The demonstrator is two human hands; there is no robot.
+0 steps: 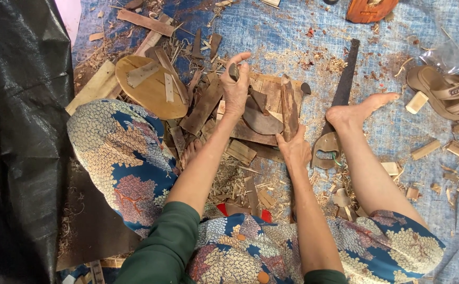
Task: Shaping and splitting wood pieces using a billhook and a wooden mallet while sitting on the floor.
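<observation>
The right hand (294,149) is wrapped around the near end of a wooden stick (289,108), fingers pressed together on it, so the stick runs away from the grip and ends near a small dark tip. Just left of that grip, the left hand (235,87) is clenched around the handle of a chopping knife (260,120), thumb raised; the wide dark blade hangs below the fist and lies against the stick's left side. Both rest over a flat wooden board (269,92) strewn with shavings. Right of the stick-holding hand, a bare foot (359,110) rests on a blue mat (292,31), with a hand saw (339,100) lying beside it, its handle close to that hand. Left of the knife grip, brown wood offcuts (203,108) pile up, and beyond them lies an oval wooden plate (150,87). Far right of both grips sits a tan sandal (442,92).
</observation>
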